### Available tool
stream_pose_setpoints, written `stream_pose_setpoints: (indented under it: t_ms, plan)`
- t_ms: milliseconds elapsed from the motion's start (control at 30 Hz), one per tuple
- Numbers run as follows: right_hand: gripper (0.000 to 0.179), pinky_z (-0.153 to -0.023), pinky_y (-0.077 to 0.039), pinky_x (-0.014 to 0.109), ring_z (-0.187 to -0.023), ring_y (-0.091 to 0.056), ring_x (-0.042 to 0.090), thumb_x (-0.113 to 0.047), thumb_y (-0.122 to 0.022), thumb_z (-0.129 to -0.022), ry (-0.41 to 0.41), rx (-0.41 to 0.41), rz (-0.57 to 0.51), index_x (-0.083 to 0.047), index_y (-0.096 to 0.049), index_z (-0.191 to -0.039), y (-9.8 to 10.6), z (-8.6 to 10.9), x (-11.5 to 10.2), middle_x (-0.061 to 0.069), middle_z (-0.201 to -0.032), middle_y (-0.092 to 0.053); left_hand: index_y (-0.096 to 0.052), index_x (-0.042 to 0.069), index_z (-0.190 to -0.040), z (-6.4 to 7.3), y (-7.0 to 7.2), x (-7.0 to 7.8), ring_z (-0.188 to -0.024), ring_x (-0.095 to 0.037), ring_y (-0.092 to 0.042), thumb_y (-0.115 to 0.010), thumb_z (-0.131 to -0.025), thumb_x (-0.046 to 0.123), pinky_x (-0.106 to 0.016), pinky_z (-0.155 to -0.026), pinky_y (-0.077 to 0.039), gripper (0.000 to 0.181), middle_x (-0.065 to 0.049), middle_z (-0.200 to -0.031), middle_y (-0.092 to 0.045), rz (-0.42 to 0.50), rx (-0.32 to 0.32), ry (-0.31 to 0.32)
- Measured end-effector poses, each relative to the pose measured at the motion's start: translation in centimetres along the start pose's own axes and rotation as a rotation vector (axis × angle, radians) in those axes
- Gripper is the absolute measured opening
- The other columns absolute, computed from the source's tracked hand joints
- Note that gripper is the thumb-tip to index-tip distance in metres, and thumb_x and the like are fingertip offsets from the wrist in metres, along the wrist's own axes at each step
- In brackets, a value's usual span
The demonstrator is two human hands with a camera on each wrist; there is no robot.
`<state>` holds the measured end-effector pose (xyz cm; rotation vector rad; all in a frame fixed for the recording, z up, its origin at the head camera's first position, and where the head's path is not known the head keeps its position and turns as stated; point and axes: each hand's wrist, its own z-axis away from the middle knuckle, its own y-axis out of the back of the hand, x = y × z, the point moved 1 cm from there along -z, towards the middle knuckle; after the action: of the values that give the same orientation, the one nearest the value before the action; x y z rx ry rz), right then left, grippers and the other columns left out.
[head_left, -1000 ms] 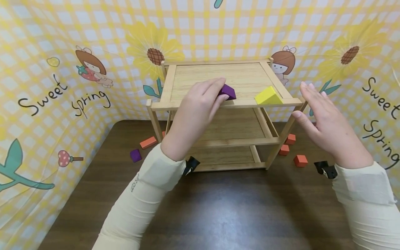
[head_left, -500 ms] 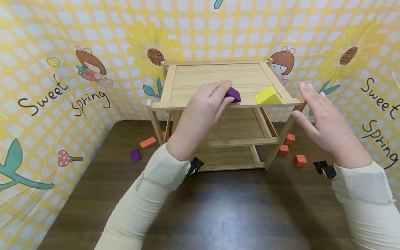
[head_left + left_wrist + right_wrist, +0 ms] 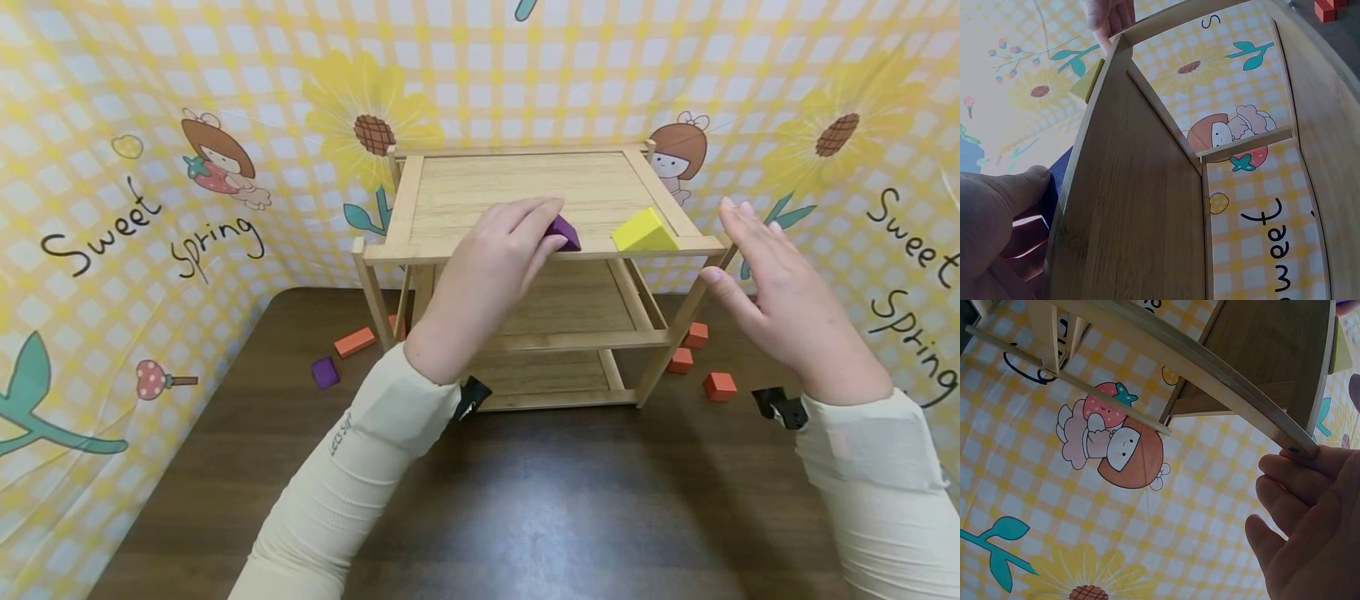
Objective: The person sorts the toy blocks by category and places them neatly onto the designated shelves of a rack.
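My left hand (image 3: 491,271) pinches a purple block (image 3: 567,234) between thumb and fingers at the front edge of the wooden shelf's top board (image 3: 517,187). Part of that block is hidden behind the fingers; in the left wrist view it looks dark blue (image 3: 1056,187). To its right, a small gap away, a yellow wedge-shaped block (image 3: 643,231) rests on the same edge. My right hand (image 3: 780,304) is held beside the shelf's front right corner with fingers extended, holding nothing. In the right wrist view its fingers (image 3: 1294,481) lie at the corner post; whether they touch it I cannot tell.
The three-tier shelf stands on a dark brown table (image 3: 525,500). Left of it lie another purple block (image 3: 326,372) and an orange block (image 3: 355,342). Several orange blocks (image 3: 721,387) are on the right. A yellow checked cloth (image 3: 510,75) hangs behind and at both sides.
My left hand has slid the purple block to the right and slightly nearer along the shelf's front edge, closer to the yellow block. My right hand has hardly moved.
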<state>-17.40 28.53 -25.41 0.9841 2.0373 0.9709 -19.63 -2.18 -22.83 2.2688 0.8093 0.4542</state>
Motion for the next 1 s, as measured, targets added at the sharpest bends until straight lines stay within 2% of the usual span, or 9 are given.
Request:
stream_pose_setpoints:
  t_ms: [633,1000]
  plan:
    - [0.069,-0.126,-0.005,0.039,-0.155,-0.014,0.027,-0.038,-0.048,-0.107,-0.029,-0.015,-0.016,-0.009,-0.019,-0.162,0.07,0.01,-0.11,0.015,-0.166,-0.021,-0.06,0.001,-0.138,-0.04,-0.24,-0.05,-0.124,-0.029,-0.06,-0.053,-0.107,0.021,-0.029,-0.111,-0.042,0.038,-0.015,-0.135,-0.064,0.007,-0.014,0.024]
    - [0.069,-0.126,-0.004,0.04,-0.155,-0.015,0.028,-0.039,-0.048,-0.108,-0.017,-0.029,0.031,-0.008,-0.019,-0.162,0.09,-0.06,-0.01,0.015,-0.166,-0.021,-0.06,0.001,-0.137,0.14,-0.03,-0.24,-0.125,-0.03,-0.059,-0.054,-0.106,0.02,-0.03,-0.111,-0.042,0.037,-0.015,-0.134,-0.064,0.03,0.0,0.032]
